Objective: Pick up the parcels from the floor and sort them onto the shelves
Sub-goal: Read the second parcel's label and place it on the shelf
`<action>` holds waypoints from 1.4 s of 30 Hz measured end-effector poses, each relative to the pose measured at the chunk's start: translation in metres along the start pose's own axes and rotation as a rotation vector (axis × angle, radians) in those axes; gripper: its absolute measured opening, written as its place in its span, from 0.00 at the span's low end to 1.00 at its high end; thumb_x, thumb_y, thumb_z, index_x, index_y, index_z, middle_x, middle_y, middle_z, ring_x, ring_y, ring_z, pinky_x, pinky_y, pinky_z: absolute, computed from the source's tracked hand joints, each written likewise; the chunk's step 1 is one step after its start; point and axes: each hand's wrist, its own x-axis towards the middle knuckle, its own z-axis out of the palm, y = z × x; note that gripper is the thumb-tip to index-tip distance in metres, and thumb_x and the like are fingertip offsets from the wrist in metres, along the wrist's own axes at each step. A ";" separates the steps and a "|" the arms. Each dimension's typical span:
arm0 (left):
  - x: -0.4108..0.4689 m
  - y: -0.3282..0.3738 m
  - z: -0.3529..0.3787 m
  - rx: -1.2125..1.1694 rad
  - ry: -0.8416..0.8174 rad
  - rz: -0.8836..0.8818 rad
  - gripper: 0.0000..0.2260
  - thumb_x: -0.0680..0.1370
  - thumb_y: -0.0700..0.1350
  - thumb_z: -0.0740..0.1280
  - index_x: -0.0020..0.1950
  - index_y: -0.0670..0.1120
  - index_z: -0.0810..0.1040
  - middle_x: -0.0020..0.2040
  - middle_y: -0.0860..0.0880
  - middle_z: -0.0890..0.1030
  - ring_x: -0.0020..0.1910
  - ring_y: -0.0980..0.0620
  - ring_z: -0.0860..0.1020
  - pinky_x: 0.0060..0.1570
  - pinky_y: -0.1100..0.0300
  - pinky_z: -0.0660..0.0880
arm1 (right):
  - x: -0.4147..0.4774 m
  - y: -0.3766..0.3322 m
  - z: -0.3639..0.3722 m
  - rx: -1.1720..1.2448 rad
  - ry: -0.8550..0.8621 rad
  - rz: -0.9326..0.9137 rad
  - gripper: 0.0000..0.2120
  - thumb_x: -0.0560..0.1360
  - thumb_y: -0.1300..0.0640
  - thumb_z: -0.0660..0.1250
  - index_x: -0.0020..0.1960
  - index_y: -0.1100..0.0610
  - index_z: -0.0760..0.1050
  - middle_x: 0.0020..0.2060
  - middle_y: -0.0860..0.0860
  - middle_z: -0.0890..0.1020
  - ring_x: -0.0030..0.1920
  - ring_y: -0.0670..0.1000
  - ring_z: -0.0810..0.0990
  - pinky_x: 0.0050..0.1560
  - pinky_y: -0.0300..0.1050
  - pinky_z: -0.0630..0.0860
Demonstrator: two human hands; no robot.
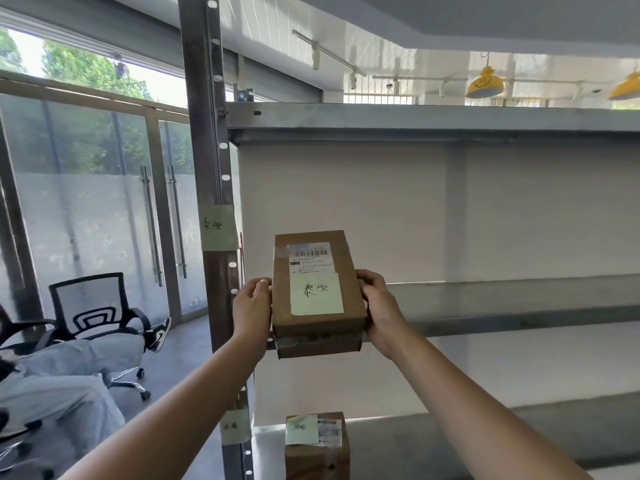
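Note:
I hold a brown cardboard parcel in front of me, my left hand gripping its left side and my right hand its right side. Its top carries a barcode label and a pale green note with handwriting. The parcel hangs at the front left corner of the middle metal shelf, beside the upright post. A green note with similar handwriting is stuck on that post. A second brown parcel with a green note lies on the lower shelf.
Another green note marks the post at the lower shelf. An upper shelf runs above. On the left sit a black mesh office chair, a seated person's legs and glass doors.

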 end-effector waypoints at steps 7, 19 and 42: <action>0.018 -0.008 0.011 0.063 -0.025 -0.046 0.17 0.85 0.51 0.54 0.58 0.48 0.81 0.52 0.44 0.84 0.56 0.44 0.80 0.62 0.39 0.75 | 0.040 0.012 -0.001 0.008 -0.013 0.023 0.11 0.84 0.54 0.57 0.65 0.50 0.72 0.58 0.50 0.82 0.56 0.46 0.79 0.47 0.42 0.74; 0.048 -0.017 0.021 0.007 0.036 -0.193 0.17 0.83 0.56 0.55 0.59 0.45 0.75 0.53 0.43 0.79 0.56 0.44 0.76 0.61 0.46 0.71 | 0.089 0.034 -0.004 -0.061 -0.043 0.043 0.14 0.83 0.51 0.58 0.67 0.47 0.73 0.63 0.47 0.79 0.65 0.46 0.75 0.66 0.48 0.70; 0.013 -0.026 -0.008 0.092 -0.072 -0.084 0.16 0.86 0.51 0.52 0.64 0.46 0.74 0.53 0.47 0.79 0.50 0.51 0.77 0.53 0.47 0.77 | 0.030 0.034 -0.006 -0.251 0.237 0.014 0.10 0.84 0.50 0.56 0.59 0.48 0.75 0.62 0.49 0.78 0.63 0.50 0.75 0.69 0.52 0.71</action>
